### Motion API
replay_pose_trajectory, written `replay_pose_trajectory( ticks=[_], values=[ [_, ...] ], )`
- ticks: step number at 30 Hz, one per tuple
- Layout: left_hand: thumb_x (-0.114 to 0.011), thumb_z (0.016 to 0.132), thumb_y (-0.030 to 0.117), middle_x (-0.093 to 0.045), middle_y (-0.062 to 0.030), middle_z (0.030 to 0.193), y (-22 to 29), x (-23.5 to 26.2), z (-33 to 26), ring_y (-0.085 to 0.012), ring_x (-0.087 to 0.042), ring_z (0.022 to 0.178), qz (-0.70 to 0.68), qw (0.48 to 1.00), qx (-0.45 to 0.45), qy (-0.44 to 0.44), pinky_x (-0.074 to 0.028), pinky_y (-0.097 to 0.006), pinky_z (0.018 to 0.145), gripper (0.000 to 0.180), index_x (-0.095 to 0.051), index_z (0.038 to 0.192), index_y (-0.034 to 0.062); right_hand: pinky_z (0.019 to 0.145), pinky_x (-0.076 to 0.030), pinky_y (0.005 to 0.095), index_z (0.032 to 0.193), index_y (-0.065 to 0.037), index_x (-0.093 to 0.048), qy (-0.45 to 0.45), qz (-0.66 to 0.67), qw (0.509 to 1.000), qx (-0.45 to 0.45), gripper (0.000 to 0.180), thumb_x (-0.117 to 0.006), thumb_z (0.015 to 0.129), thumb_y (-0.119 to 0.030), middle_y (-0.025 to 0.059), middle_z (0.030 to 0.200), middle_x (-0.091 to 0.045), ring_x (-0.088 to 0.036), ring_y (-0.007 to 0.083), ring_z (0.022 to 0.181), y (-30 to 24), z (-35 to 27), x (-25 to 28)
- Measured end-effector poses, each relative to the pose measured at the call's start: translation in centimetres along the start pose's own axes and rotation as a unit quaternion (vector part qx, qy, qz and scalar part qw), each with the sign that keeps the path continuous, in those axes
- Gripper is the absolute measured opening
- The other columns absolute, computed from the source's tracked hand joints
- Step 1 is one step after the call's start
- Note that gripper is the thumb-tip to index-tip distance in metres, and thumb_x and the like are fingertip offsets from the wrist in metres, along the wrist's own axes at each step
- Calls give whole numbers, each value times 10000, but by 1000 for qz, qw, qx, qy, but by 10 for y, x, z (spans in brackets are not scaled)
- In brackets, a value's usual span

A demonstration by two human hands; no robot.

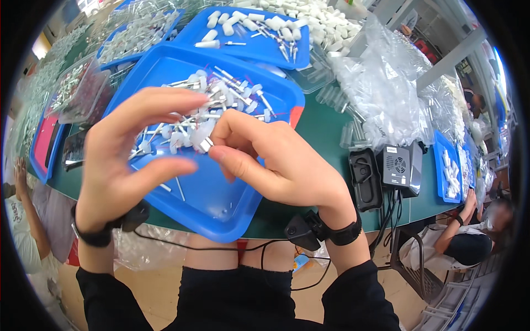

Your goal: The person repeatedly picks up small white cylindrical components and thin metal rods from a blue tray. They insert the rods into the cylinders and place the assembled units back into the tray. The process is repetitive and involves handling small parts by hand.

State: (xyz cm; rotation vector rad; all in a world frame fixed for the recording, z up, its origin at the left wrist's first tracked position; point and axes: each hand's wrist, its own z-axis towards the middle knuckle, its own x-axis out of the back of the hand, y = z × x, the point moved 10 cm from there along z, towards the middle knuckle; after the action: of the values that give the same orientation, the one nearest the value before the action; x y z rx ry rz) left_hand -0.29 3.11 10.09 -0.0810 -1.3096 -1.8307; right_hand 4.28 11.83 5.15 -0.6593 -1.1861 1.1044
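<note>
My left hand [118,154] hovers over the left side of a large blue tray [221,216], thumb and fingers curved wide apart with nothing between them. Across from it, my right hand [281,157] is closed in a pinch over the tray's middle. At its thumb and fingertip is a small white plastic part with a shiny tip [206,144]; the curled fingers partly cover it. Behind and beneath the hands lies a loose heap of small white plastic parts with thin metal stems [243,94] in the tray. A thin rod [180,188] rests alone near the front.
A second blue tray [243,52] behind holds white cylinders and metal-stemmed parts. Clear plastic bags [381,83] lie at the back right. A black device [396,165] with cables stands beside a black case [364,179]. Cables run from my wrist cameras. Other people sit at both sides.
</note>
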Motion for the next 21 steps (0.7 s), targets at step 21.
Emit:
replay_pose_trajectory(
  ticks=[21],
  values=[
    [-593,792,25,-558,-107,1099,-114,-37,27,-125,-542,925,-476,859,191,4,-434,-255,827,330,-515,1111,5,718,-477,457,1027,-27,-500,279,-509,707,-404,374,-604,745,-250,203,956,-571,-584,359,881,130,-61,184]
  ],
)
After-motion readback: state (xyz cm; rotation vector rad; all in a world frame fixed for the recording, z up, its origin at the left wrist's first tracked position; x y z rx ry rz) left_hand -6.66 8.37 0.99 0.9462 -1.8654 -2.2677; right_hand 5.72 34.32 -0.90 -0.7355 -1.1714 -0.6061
